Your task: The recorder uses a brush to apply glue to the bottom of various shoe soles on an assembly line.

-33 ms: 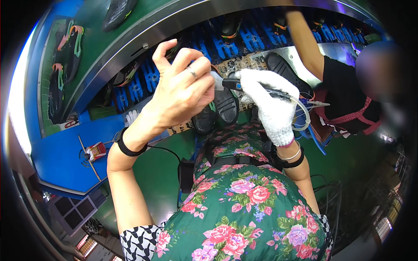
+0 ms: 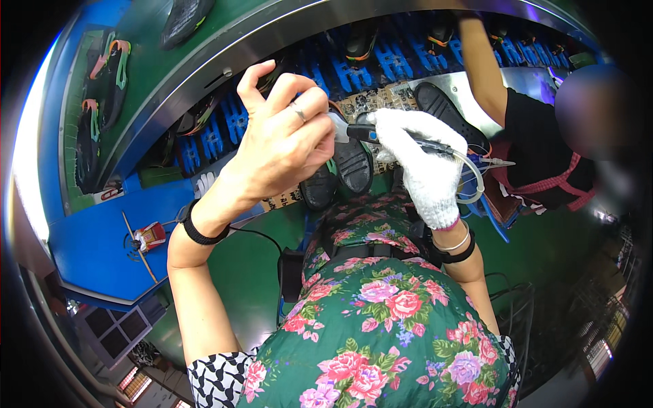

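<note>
My right hand [image 2: 425,160], in a white knit glove, is closed around a black pen-like tool [image 2: 362,132] with a blue button. A clear hose [image 2: 474,173] curves away from the tool behind this hand. My bare left hand [image 2: 289,132], with a ring on one finger, is raised at the tool's front end. Its thumb and lower fingers are closed on a whitish translucent piece [image 2: 338,126] at the tip, while the index finger bends upward. Below the tool, black shoe soles [image 2: 354,166] stand side by side, apart from both hands.
A metal-edged machine [image 2: 224,73] with blue racks [image 2: 393,62] curves across the back. Another black sole [image 2: 445,109] lies right of the tape-covered strip [image 2: 381,100]. A blue table [image 2: 95,251] stands at left. Another person's arm [image 2: 484,71] reaches in at right.
The other person's forearm has shifted slightly to the right. My hands and the tool look the same.
</note>
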Tool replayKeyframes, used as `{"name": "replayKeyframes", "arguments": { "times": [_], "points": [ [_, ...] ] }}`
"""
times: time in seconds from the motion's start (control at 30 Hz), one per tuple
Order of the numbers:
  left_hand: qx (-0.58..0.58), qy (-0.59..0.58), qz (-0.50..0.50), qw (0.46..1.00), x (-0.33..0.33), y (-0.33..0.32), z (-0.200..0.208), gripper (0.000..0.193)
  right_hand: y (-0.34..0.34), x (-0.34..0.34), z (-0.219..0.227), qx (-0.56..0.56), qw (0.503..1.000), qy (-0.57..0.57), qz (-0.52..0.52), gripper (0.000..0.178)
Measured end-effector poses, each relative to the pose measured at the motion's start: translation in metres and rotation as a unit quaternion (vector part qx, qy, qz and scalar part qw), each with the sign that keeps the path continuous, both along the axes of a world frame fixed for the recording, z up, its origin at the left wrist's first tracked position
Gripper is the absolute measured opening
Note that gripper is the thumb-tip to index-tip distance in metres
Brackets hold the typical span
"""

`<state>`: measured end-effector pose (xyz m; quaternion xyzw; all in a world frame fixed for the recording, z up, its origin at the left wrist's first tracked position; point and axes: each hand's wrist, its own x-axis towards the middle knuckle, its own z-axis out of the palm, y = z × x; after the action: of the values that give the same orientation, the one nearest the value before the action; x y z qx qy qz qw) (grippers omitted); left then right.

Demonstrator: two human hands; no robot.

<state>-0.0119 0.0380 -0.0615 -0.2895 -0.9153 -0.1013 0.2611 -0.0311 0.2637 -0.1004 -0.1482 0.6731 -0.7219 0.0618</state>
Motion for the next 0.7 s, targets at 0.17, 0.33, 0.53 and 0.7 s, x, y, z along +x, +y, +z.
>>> {"name": "replayKeyframes", "arguments": {
  "times": [0.17, 0.33, 0.53, 0.7],
  "points": [
    [0.03, -0.024, 0.004, 0.999, 0.001, -0.006, 0.007, 0.024, 0.003, 0.002, 0.002, -0.022, 0.998, -0.058, 0.003, 0.024],
    [0.073, -0.01, 0.04, 0.996, -0.001, -0.016, 0.025, 0.022, 0.003, -0.002, 0.001, -0.023, 0.999, -0.039, -0.011, 0.022],
    [0.224, -0.066, 0.04, 0.972, -0.006, -0.038, 0.036, 0.015, 0.003, -0.005, 0.002, -0.075, 0.991, -0.11, -0.018, 0.02],
    [0.282, -0.068, 0.066, 0.955, -0.02, -0.07, 0.041, 0.013, 0.003, -0.006, 0.005, -0.117, 0.98, -0.16, -0.016, 0.021]
  ]
}}
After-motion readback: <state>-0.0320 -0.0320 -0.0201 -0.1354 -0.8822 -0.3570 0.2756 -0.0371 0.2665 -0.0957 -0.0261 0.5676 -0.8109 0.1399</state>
